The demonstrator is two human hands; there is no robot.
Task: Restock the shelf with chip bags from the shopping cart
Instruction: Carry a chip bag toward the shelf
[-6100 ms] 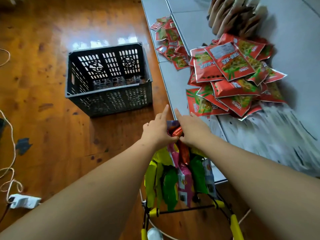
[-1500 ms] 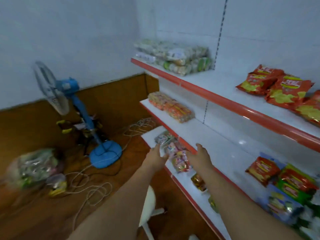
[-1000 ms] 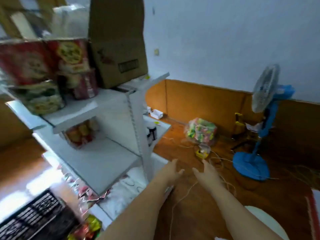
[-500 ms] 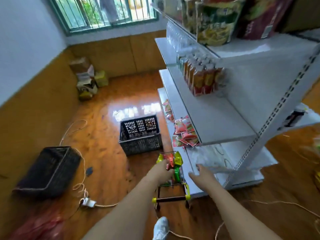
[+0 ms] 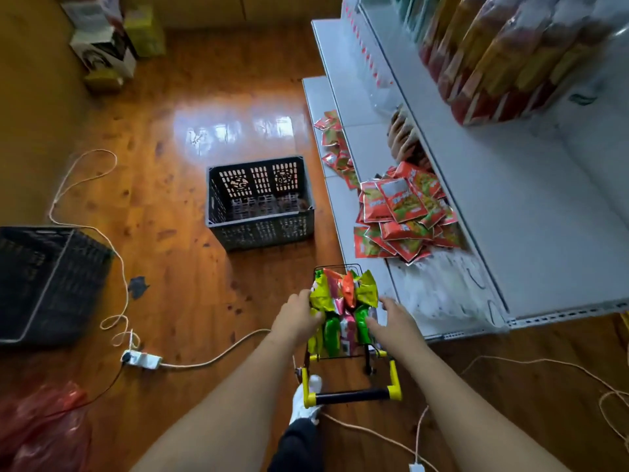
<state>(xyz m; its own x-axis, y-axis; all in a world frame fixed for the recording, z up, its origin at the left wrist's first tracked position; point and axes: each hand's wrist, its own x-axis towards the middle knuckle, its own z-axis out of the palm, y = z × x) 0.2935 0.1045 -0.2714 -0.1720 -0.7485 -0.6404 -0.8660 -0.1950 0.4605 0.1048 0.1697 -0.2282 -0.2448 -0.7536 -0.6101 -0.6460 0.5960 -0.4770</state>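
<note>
Shiny wooden floor (image 5: 190, 97) has a slotted black crate (image 5: 260, 202) sitting right by the white shelf (image 5: 531, 233), another dark basket (image 5: 44, 284) off to the left, and a small cart (image 5: 350, 369) at the shelf's corner. There's a power strip (image 5: 141, 360) with cords snaking around, plus boxes (image 5: 109, 42) against the far wall. A heap of red snack packets (image 5: 401, 212) lies on the lowest shelf board.

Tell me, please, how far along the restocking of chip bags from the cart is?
Done: red packets lie piled on the low shelf. In hand: left hand and right hand reach the chip bags. Left: the shopping cart looks full.
</note>
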